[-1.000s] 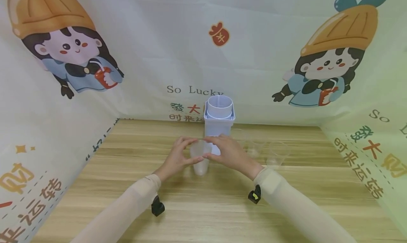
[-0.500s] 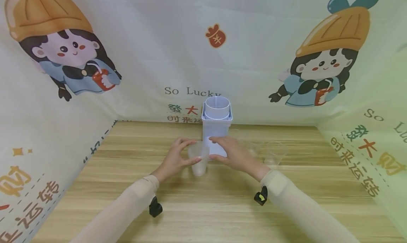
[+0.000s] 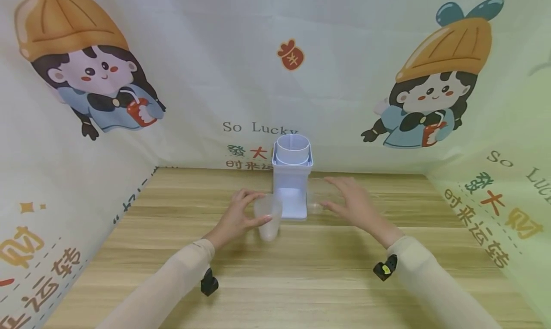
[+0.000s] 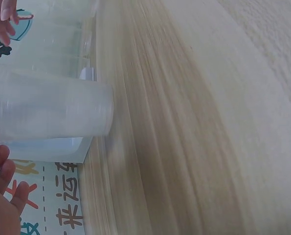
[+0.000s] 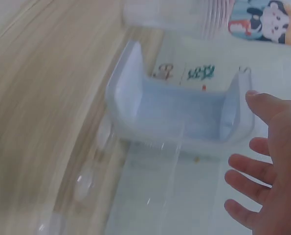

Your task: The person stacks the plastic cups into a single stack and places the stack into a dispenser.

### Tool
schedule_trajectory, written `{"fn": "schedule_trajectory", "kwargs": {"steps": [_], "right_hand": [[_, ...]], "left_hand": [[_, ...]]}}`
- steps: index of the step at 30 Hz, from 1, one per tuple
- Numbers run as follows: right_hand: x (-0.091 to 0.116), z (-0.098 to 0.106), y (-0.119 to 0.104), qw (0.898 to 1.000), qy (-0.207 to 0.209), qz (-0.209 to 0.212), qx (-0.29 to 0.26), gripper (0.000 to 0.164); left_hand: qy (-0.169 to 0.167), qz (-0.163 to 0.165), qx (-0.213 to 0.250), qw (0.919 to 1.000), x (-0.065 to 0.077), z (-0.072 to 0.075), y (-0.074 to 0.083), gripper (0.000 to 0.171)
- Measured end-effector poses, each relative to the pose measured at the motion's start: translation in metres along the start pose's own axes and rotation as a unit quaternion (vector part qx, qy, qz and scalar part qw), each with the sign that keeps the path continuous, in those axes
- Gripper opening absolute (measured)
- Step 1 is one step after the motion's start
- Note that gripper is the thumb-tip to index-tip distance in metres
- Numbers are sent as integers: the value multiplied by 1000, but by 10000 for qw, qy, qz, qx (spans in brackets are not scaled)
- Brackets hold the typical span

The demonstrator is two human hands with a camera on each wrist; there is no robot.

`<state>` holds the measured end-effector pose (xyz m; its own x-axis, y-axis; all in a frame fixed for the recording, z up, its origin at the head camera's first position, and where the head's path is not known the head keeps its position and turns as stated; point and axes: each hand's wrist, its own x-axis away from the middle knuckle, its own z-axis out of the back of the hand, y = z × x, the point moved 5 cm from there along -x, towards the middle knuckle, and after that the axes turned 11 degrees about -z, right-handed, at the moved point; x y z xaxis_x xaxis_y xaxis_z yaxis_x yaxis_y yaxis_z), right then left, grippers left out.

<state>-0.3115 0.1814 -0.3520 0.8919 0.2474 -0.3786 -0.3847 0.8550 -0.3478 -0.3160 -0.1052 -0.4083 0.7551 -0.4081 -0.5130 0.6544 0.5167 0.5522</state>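
Upright on the table, in front of a pale lavender plastic stand [image 3: 294, 195], is a stack of translucent plastic cups [image 3: 269, 226]. My left hand [image 3: 234, 216] holds the stack near its rim, thumb and fingers around the sides. Several nested rims show in the right wrist view, while the left wrist view has the smooth wall of the stack [image 4: 57, 107]. Right of the stand, my right hand [image 3: 359, 207] has its thumb and fingers spread beside a clear plastic cup [image 3: 315, 202]. More clear cups stand in a row there, faint and partly hidden by this hand.
A round tube [image 3: 293, 147] sits in the top of the stand. Behind the wood-grain table [image 3: 275, 281] hangs a white printed backdrop [image 3: 206, 71] with cartoon figures, which also covers both sides.
My right hand has left the cup stack and moved right, past the stand, to the loose clear cups. The left hand stays on the stack. The head view has tilted slightly.
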Motion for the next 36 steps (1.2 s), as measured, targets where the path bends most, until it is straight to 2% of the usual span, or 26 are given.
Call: {"fn": "schedule_trajectory", "kwargs": {"steps": [7, 18, 23, 36], "right_hand": [[15, 12, 35, 9991, 57, -406, 124, 66], [31, 17, 69, 9932, -331, -1092, 247, 71], [37, 20, 78, 9909, -473, -1196, 394, 73], [41, 30, 83, 9898, -360, -1289, 492, 67]], "left_hand": [[7, -90, -101, 9999, 0, 1, 0, 65], [40, -120, -129, 9998, 2, 3, -2, 64], [13, -108, -119, 9999, 0, 3, -2, 65], [-1, -69, -206, 9998, 0, 3, -3, 65]]}}
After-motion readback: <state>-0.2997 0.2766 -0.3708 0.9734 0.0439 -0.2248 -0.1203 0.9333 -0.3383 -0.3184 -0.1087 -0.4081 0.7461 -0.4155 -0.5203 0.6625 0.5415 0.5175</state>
